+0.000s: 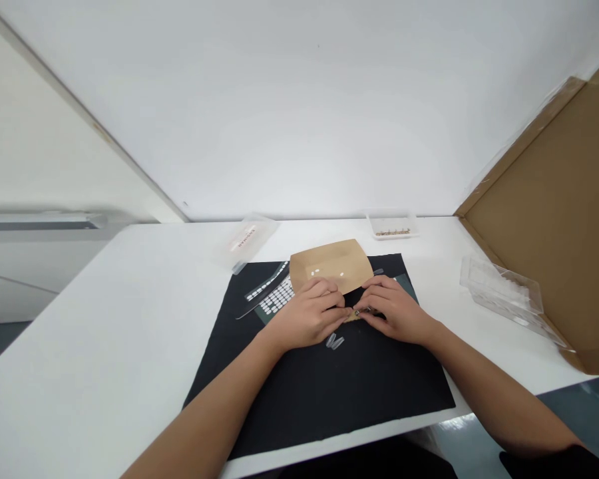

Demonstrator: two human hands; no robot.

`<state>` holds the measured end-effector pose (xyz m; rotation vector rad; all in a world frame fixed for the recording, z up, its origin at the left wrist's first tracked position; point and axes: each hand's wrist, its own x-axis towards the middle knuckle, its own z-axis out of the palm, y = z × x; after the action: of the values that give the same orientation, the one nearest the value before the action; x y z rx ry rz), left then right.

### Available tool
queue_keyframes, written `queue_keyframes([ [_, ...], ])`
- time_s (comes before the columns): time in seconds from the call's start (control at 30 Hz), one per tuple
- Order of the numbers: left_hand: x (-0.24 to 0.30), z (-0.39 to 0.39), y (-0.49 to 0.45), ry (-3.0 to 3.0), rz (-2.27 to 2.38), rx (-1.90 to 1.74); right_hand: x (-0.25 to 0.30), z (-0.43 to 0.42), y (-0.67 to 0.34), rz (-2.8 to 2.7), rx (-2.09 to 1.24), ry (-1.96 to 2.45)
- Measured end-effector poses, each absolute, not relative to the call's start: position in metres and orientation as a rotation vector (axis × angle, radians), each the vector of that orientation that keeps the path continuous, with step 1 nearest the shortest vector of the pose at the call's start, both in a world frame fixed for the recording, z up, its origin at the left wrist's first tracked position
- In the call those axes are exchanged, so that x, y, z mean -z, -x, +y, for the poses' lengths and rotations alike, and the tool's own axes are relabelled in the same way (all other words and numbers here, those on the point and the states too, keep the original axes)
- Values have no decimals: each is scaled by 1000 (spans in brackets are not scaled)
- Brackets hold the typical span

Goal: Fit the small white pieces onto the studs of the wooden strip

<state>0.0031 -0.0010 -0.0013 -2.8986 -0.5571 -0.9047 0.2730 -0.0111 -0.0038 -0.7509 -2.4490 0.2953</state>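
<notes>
My left hand (310, 314) and my right hand (395, 310) come together over the black mat, fingers pinched. Between their fingertips is a small yellowish piece (352, 318) with shiny metallic bits by the right fingers; its kind is hard to make out. Just behind the hands lies a brown paper tray (333, 261) with a few small white ovals in it. Two clear nail tips (335, 341) rest on the mat below my left hand. Left of that hand are a sheet of white oval stickers (278, 297) and curved tweezers (252, 309), partly covered.
The black mat (299, 399) covers the middle of the white table (104, 332). A labelled clear plastic bag (249, 239) lies at the back. A small clear tray (392, 225) stands behind on the right. A clear lidded box (504, 293) sits near the cardboard panel (554, 199).
</notes>
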Motion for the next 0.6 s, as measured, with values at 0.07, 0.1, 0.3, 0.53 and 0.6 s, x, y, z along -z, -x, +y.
queue_keyframes([
  [0.07,2,-1,-3,2891,-558,902,3,-11,-273,-2437,-303,744],
  [0.1,2,-1,-3,2888,-561,901,3,-11,-273,-2431,-307,740],
  [0.3,4,-1,-3,2901,-568,908,5,-11,-273,-2409,-324,727],
  [0.53,4,-2,-3,2931,-583,915,4,-12,-272,-2403,-347,748],
  [0.6,4,-2,-3,2937,-598,915,4,-12,-272,-2407,-350,744],
])
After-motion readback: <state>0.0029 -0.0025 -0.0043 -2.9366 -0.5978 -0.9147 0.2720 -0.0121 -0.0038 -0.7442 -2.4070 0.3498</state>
